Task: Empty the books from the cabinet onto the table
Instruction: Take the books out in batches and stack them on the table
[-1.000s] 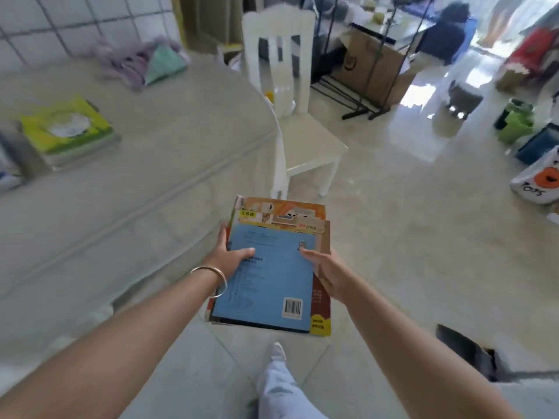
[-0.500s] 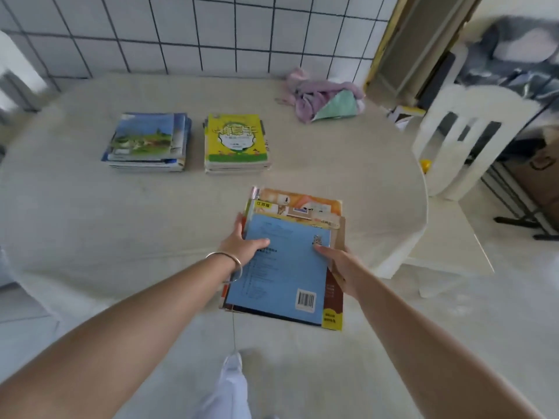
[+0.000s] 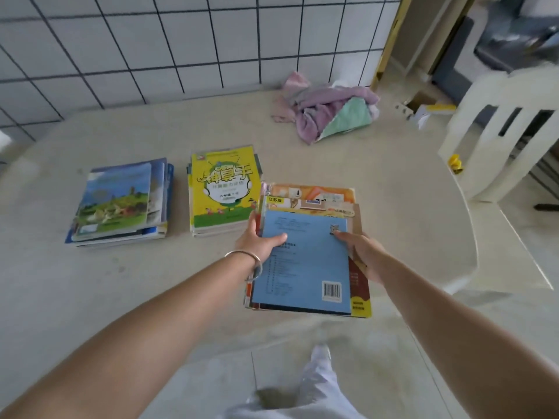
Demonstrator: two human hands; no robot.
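I hold a stack of books (image 3: pixel 305 261) with a blue back cover on top, over the near right part of the beige table (image 3: pixel 90 297). My left hand (image 3: pixel 257 241) grips the stack's left edge, thumb on the blue cover. My right hand (image 3: pixel 363 255) grips its right edge, thumb on top. Two book piles lie on the table: one with a yellow cover (image 3: pixel 223 189) just left of the held stack, and one with a landscape cover (image 3: pixel 118 204) further left. The cabinet is out of view.
A crumpled pink, purple and green cloth (image 3: pixel 329 110) lies at the table's far right. A white chair (image 3: pixel 502 140) stands to the right of the table. A tiled wall (image 3: pixel 181 40) runs behind it. My white trouser leg (image 3: pixel 314 385) shows below.
I have turned from the room towards the table and carried the stack forward over its surface, up next to the yellow-covered pile. Both hands keep the same grip.
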